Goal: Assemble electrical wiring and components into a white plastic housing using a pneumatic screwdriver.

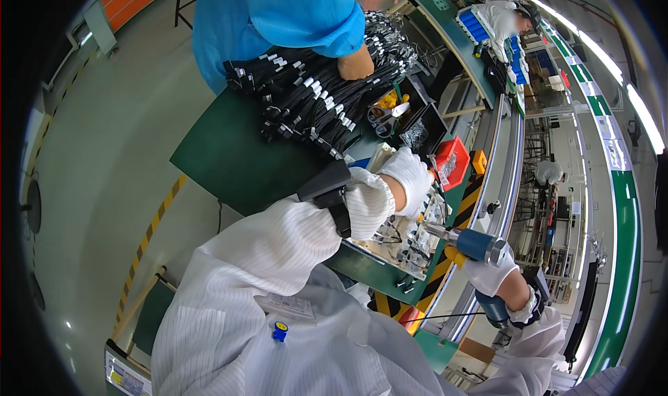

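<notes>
My right hand [487, 271], in a white glove with a yellow fingertip, is closed around a blue power screwdriver [476, 245]. The tool's metal nose points left, over a pale work tray [383, 248] on the green bench. Small dark and clear parts [415, 257] with thin wires lie in that tray. My left hand [407, 180], also white-gloved, reaches over the tray's far part, just beyond the screwdriver's tip. Its fingers bend downward, and the back of the hand hides most of what they touch. A black device is strapped to my left wrist.
A large heap of black cables [313, 97] with white tags covers the far bench, where a co-worker's blue sleeve [306, 13] reaches in. A red bin [452, 163] and a black box with scissors [385, 120] stand beyond my left hand. Metal rails [504, 187] run along the right.
</notes>
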Demonstrator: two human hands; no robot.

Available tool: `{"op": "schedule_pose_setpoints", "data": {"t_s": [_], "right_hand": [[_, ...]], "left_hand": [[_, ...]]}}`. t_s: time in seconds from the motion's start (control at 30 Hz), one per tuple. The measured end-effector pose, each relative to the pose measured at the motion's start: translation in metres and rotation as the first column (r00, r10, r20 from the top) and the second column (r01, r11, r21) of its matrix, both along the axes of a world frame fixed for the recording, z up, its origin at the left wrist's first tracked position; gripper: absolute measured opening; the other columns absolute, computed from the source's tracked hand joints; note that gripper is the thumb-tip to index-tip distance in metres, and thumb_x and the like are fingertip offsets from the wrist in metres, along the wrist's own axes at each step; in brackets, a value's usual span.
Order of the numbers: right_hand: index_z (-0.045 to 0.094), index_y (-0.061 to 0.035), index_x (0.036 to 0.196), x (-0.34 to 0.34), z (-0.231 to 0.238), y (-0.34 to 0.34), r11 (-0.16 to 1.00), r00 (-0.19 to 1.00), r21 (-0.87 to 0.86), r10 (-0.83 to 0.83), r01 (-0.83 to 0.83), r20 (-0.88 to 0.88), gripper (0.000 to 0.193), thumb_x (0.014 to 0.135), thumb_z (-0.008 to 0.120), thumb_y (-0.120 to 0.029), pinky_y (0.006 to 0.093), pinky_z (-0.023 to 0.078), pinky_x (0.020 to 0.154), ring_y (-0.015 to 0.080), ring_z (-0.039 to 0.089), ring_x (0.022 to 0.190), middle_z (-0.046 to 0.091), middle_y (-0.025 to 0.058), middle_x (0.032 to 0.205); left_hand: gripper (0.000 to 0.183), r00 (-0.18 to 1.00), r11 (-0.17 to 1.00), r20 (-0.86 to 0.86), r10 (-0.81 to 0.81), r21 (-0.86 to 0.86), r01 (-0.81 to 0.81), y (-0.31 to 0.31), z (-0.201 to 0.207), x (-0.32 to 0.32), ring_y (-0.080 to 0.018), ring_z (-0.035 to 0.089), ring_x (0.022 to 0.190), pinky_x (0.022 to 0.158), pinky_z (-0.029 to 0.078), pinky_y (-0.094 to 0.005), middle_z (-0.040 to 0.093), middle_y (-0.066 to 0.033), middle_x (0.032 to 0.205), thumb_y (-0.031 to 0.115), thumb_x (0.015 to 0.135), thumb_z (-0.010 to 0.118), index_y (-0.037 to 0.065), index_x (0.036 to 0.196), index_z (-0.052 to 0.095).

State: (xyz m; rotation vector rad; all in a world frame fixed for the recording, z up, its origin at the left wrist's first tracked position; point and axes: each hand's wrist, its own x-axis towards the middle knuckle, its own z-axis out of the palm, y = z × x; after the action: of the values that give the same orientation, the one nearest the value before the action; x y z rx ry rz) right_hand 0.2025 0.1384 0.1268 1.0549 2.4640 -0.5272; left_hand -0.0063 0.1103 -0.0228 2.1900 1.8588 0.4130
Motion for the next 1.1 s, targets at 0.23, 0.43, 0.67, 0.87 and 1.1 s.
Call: {"op": "schedule_pose_setpoints", "data": {"t_s": [0.23,0.43,0.67,0.87,1.1], "right_hand": [[0.073,-0.0053,0.101,-0.003,-0.003,0.001,0.994,0.994,-0.036,-0.102,0.103,0.025,0.022,0.082,0.066,-0.016,0.0359,0.052,0.058,0.0246,0.059,0.058,0.065,0.0096,0.069],[0.071,-0.005,0.103,0.009,-0.002,0.006,0.999,0.99,0.045,0.0,-0.006,0.138,0.023,0.086,0.07,-0.021,0.0368,0.051,0.058,0.0263,0.059,0.058,0.067,0.0096,0.07],[0.07,-0.006,0.095,-0.01,0.005,-0.004,0.996,0.997,0.055,0.076,-0.076,0.004,0.026,0.09,0.072,-0.031,0.0381,0.048,0.056,0.0292,0.056,0.057,0.065,0.0114,0.069],[0.069,-0.0058,0.092,-0.002,0.0,0.0,0.996,0.994,0.057,0.067,-0.073,0.091,0.024,0.09,0.072,-0.029,0.0388,0.047,0.055,0.0292,0.055,0.056,0.063,0.0118,0.068],[0.069,-0.0046,0.089,0.009,-0.007,0.004,0.993,0.995,0.07,0.087,-0.09,0.046,0.019,0.087,0.072,-0.023,0.0388,0.047,0.055,0.0274,0.056,0.057,0.063,0.0111,0.067]], "left_hand": [[0.061,1.0,1.0,-0.005,0.001,0.003,-0.001,-0.002,0.0,-0.001,-0.0252,0.067,0.108,0.094,0.046,-0.039,0.071,-0.0104,0.112,0.056,0.077,0.076,0.009,0.116,0.07],[0.061,1.0,1.0,0.001,-0.013,0.028,0.013,-0.001,0.0,0.0,-0.0257,0.067,0.107,0.093,0.046,-0.039,0.071,-0.0104,0.112,0.055,0.077,0.076,0.009,0.116,0.069],[0.061,1.0,1.0,-0.002,-0.003,0.01,0.003,-0.001,-0.001,-0.002,-0.0256,0.067,0.107,0.093,0.046,-0.0392,0.071,-0.0106,0.111,0.056,0.077,0.075,0.01,0.116,0.069],[0.062,1.0,1.0,-0.01,0.007,0.03,-0.007,0.001,-0.003,0.001,-0.0258,0.067,0.108,0.093,0.046,-0.0393,0.071,-0.0104,0.112,0.057,0.077,0.075,0.01,0.117,0.069],[0.062,1.0,1.0,-0.004,0.006,0.01,-0.006,-0.001,-0.001,0.001,-0.0254,0.067,0.108,0.093,0.046,-0.0394,0.071,-0.0103,0.112,0.057,0.077,0.075,0.01,0.116,0.069]]}}
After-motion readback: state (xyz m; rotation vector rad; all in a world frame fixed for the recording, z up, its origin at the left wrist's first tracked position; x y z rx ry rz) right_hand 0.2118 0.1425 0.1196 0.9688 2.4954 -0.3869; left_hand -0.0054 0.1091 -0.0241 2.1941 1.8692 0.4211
